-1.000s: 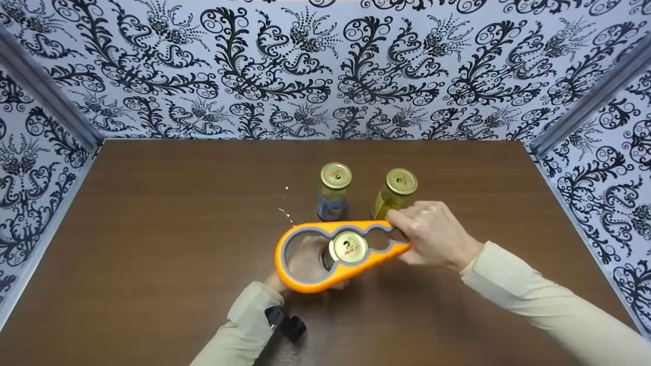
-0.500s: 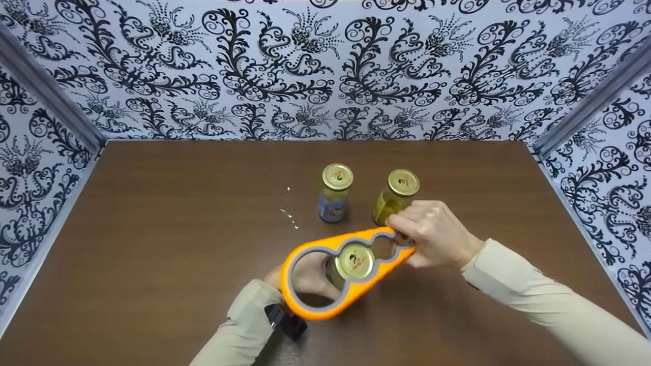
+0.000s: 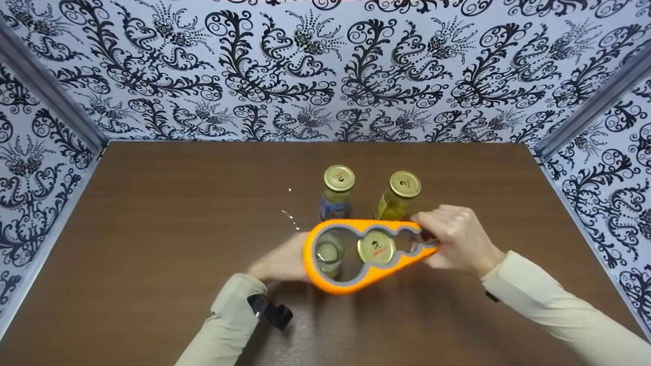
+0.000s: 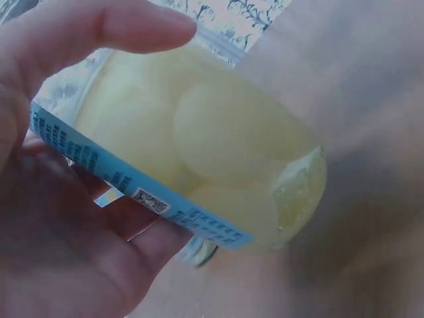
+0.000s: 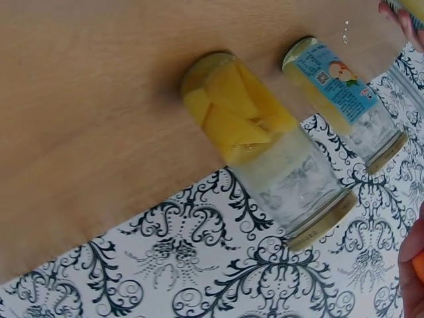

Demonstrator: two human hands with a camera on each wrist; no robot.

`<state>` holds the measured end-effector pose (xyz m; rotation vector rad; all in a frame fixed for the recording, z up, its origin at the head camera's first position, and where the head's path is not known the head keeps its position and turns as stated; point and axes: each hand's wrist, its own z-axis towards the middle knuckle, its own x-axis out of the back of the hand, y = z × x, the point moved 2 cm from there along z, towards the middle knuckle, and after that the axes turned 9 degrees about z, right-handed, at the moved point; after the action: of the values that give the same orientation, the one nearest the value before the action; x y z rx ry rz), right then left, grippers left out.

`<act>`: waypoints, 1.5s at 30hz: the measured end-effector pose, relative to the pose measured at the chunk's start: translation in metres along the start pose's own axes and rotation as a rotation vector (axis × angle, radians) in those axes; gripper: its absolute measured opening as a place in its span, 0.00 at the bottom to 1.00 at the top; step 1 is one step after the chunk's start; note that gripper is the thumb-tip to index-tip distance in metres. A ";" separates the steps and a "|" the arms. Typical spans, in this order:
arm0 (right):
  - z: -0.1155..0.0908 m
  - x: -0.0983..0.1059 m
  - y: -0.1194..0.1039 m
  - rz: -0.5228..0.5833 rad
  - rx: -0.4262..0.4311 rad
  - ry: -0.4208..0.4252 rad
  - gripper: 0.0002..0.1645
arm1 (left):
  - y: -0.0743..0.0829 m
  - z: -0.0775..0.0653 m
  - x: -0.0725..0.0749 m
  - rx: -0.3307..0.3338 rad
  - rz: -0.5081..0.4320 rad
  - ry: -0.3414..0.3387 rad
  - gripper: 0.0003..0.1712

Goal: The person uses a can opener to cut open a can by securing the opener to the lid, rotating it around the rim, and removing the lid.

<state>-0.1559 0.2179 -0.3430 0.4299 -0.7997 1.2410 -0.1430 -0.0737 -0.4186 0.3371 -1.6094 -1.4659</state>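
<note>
My left hand (image 3: 285,259) grips a glass jar (image 3: 328,254) of pale round fruit (image 4: 218,132) with a blue label. In the head view the jar's mouth is uncovered, seen through the big loop of an orange jar opener (image 3: 366,223). A gold lid (image 3: 376,248) sits in the opener's grey-lined middle notch, apart to the right of the jar. My right hand (image 3: 460,241) holds the opener by its narrow handle ends. Only a bit of that opener (image 5: 419,265) shows in the right wrist view.
Two lidded jars stand upright behind the hands: a blue-labelled one (image 3: 335,203) and one with yellow fruit (image 3: 394,206). Small splashes (image 3: 291,217) lie left of them on the brown table (image 3: 178,203). Patterned walls (image 3: 285,66) enclose the back and sides.
The lid has come off the jar and moved right in the opener, held by the right hand. The jar, earlier beneath the lid, now stands apart to its left in the left hand.
</note>
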 end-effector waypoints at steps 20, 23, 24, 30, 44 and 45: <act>-0.043 0.008 0.004 -0.066 -0.105 0.021 0.09 | -0.034 -0.003 0.044 0.173 -0.097 0.065 0.33; -0.044 0.007 0.004 -0.061 -0.104 0.014 0.09 | -0.041 -0.003 0.050 0.182 -0.089 0.088 0.33; -0.044 0.007 0.004 -0.059 -0.104 0.011 0.10 | -0.043 -0.003 0.052 0.188 -0.088 0.098 0.33; -0.046 0.004 0.004 -0.043 -0.103 -0.002 0.12 | -0.055 -0.006 0.064 0.219 -0.096 0.130 0.29; -0.051 0.000 0.003 -0.054 -0.103 -0.027 0.10 | -0.073 -0.002 0.092 0.291 -0.043 0.239 0.26; -0.051 -0.001 0.003 -0.055 -0.103 -0.028 0.10 | -0.074 -0.001 0.093 0.292 -0.031 0.245 0.26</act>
<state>-0.1436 0.2536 -0.3777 0.3840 -0.8659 1.1401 -0.2199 -0.1603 -0.4453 0.6834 -1.6212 -1.1603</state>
